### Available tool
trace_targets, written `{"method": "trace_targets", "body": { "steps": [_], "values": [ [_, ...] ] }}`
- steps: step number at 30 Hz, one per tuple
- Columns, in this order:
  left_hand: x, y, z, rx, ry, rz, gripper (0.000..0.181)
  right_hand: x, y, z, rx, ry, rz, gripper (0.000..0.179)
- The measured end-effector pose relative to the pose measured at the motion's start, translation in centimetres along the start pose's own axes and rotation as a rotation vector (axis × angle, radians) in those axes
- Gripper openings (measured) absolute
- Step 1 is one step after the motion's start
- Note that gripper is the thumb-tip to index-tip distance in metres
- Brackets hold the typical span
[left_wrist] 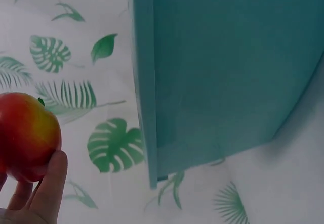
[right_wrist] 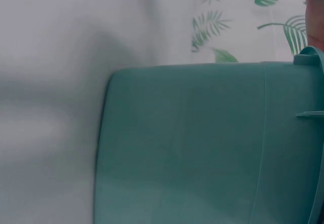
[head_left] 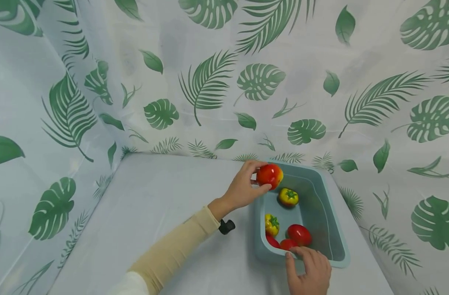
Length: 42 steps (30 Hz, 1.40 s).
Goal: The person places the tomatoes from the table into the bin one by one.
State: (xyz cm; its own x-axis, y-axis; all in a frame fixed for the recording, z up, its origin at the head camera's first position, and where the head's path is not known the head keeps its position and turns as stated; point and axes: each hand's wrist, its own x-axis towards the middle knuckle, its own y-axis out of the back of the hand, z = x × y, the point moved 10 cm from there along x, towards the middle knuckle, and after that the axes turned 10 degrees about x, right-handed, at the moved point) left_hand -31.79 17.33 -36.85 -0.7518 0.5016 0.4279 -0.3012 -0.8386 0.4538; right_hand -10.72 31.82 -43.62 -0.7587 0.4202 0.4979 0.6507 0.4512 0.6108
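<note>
My left hand (head_left: 242,186) holds a shiny red-and-yellow fruit (head_left: 269,176) between thumb and fingers, above the left rim of a blue-green plastic bin (head_left: 336,233). The left wrist view shows the same fruit (left_wrist: 28,133) with a bit of green at its top. Inside the bin sit a yellow fruit with a green star-shaped top (head_left: 288,197) and a similar yellow fruit (head_left: 271,224) nearer the left wall. Several red fruits, one of them a smooth red fruit (head_left: 299,234), are gathered at the near end. My right hand (head_left: 309,270) rests on the bin's near rim; its fingertips are partly hidden.
The bin stands on a pale, plain-covered table (head_left: 165,205), toward its right side. Behind the table hangs a white sheet with green leaf prints (head_left: 217,94), which also lines both sides. A black wrist mount (head_left: 227,226) sticks out below the left wrist.
</note>
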Motion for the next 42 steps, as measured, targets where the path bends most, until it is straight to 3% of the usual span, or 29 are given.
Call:
{"method": "trace_targets", "body": {
  "steps": [6, 14, 22, 29, 42],
  "values": [
    [-0.2, -1.8, 0.5, 0.020, -0.009, -0.061, 0.056, 0.0, 0.0, 0.0, 0.004, -0.002, 0.000, 0.020],
    [-0.1, -2.2, 0.7, 0.045, -0.024, -0.060, 0.054, 0.0, 0.0, 0.1, 0.024, 0.000, 0.019, 0.019],
    [-0.3, -2.0, 0.5, 0.146, -0.032, -0.064, 0.059, -0.1, 0.0, 0.0, 0.032, 0.008, 0.030, 0.018],
    [-0.5, -1.7, 0.5, 0.130, -0.026, -0.067, 0.057, -0.1, 0.0, 0.0, 0.046, 0.038, 0.039, 0.017],
    [-1.1, -0.6, 0.6, 0.104, -0.028, -0.055, 0.055, -0.1, -0.1, 0.0, 0.038, 0.015, 0.023, 0.016]
  ]
}}
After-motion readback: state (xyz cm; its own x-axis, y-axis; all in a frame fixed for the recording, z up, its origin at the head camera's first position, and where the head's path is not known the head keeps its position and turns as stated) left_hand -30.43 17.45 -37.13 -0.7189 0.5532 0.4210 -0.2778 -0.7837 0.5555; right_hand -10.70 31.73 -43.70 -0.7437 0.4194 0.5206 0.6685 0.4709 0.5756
